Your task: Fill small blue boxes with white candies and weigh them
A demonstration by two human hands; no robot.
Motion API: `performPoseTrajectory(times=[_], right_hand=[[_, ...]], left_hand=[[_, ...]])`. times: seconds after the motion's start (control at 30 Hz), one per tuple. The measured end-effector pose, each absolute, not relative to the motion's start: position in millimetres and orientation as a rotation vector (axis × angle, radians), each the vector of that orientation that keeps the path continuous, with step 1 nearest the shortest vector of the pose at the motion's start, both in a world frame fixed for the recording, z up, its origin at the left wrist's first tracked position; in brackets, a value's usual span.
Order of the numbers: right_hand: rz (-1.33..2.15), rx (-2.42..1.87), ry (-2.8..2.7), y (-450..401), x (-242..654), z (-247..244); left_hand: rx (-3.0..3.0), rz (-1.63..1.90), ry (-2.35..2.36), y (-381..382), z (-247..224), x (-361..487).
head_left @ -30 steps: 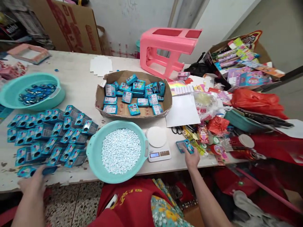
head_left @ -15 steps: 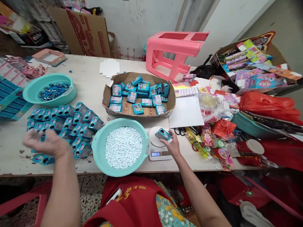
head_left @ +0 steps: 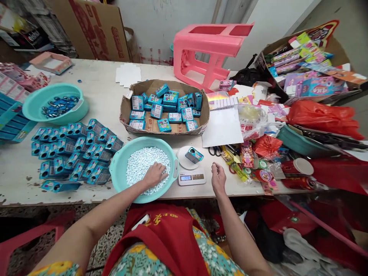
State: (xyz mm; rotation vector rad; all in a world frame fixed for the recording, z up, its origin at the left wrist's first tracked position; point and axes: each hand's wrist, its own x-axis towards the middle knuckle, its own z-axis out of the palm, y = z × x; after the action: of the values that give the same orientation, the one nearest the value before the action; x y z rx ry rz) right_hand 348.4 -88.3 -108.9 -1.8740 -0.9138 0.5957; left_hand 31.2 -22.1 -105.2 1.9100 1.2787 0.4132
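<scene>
My left hand (head_left: 155,175) is in the turquoise bowl (head_left: 116,168), its fingers curled down into the small white candies (head_left: 136,163); the fingertips are partly hidden among them. A blue candy box (head_left: 194,155) with a round dark hole in its end lies on the round plate of the white kitchen scale (head_left: 192,177), whose display is lit. To the right of the scale, my right hand (head_left: 219,178) hovers with loosely bent fingers and nothing in it, apart from the box.
Several blue boxes with holed ends (head_left: 74,153) stand in rows at left. Behind them is a bowl of shiny blue pieces (head_left: 83,109). A cardboard tray (head_left: 163,132) holds more boxes. A pink stool (head_left: 211,42) lies behind it. Scissors (head_left: 215,151), wrappers and a red bag (head_left: 322,117) crowd the right.
My right hand has let go of the blue box on the scale and drawn back right. My left hand has swung from the box rows into the bowl of candies.
</scene>
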Motion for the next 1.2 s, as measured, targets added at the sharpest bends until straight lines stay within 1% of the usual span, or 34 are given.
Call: performPoseTrajectory(times=[0.13,0.27,0.4,0.57,0.67,0.77,0.87,0.97,1.07,1.2], right_hand=[[0.63,-1.831,-0.926,-86.7,342.7,-103.2],[0.667,-1.783,-0.95,-80.6,338.6,-93.1],[0.694,-1.707,-1.007,-69.9,334.8,-86.7],[0.714,-1.652,-1.144,-45.6,319.6,-92.8],[0.757,-1.647,-1.171,-30.3,305.3,-81.1],[0.716,-1.536,-1.269,-24.4,283.4,-46.0],[0.724,-1.336,-1.535,-27.8,248.8,-5.6],[0.783,-1.236,-1.718,-33.5,206.3,17.6],[0.796,-1.211,-1.766,-37.5,170.5,22.1],[0.789,-1.224,-1.802,-39.7,145.5,19.4]], left_hand=[[1.554,0.377,1.334,-48.8,-116.9,29.3],[1.307,0.422,1.361,-41.6,-111.3,22.5],[1.014,0.563,1.353,-25.7,-96.4,15.5],[0.598,0.783,1.282,-20.1,-75.9,10.5],[0.42,0.921,1.255,-19.9,-59.5,15.0],[0.321,1.06,1.2,-15.7,-25.7,23.3],[0.261,1.266,1.039,-9.0,22.3,33.2],[0.333,1.498,0.984,-4.2,60.9,40.2],[0.435,1.581,1.117,-3.7,74.8,37.4],[0.475,1.563,1.223,-7.0,68.9,21.1]])
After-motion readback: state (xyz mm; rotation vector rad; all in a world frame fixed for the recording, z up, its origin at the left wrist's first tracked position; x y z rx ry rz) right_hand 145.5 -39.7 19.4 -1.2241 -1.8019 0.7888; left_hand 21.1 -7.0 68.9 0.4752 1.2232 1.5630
